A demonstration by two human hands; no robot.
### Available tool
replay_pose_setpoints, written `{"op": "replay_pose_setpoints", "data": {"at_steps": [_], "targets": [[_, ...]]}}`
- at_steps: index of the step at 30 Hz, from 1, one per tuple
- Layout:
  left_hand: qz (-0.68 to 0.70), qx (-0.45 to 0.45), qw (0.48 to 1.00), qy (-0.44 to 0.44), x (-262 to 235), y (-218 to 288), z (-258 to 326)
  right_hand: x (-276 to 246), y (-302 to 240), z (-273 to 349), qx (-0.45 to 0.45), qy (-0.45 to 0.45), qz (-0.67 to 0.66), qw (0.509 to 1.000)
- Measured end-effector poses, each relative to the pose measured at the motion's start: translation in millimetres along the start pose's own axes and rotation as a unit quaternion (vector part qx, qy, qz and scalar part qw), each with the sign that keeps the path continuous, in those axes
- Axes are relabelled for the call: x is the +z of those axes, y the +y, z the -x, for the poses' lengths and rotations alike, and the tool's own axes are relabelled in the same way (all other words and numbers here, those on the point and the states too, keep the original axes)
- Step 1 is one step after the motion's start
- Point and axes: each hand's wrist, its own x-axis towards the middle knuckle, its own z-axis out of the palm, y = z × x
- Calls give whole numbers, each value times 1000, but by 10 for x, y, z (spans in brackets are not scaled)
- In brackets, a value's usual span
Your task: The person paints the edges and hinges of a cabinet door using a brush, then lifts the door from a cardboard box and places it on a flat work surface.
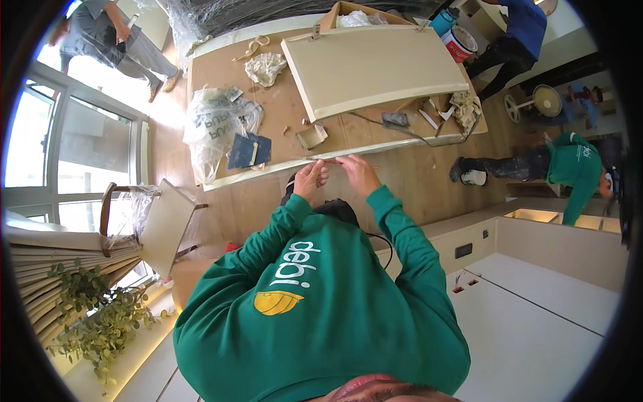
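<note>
Both my hands are close together at the near edge of the cardboard-covered table (348,137). My left hand (311,181) is closed, its fingers curled in. My right hand (360,175) is to its right, thumb and fingers pinched together. A thin reddish-brown sliver (329,161) runs between the fingertips, too small to name. Just beyond them lies a small open box (312,137). A dark blue sheet (240,153) with a pale strip on it is to the left of my left hand. Farther back rests a large cream panel (378,63) with metal hinges.
A clear plastic bag (218,117) and crumpled cloth (265,68) are on the table's left. A dark grey pad (396,120) and crumpled paper (465,110) sit at the right. A paint bucket (460,43) stands behind. Several people are around; a chair (157,228) is left.
</note>
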Motion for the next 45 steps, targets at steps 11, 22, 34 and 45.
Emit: {"op": "replay_pose_setpoints", "data": {"at_steps": [11,22,34,45], "targets": [[16,-19,997,74,-1507,217,-46,660,1144,-905,-25,45,15,999],[-13,6,987,161,-1848,759,-89,986,1182,-985,42,68,55,995],[-204,162,965,4,-925,1582,-641,908,974,-1054,36,88,50,994],[-519,393,757,-52,141,1974,-671,834,827,-1071,122,58,85,987]]}}
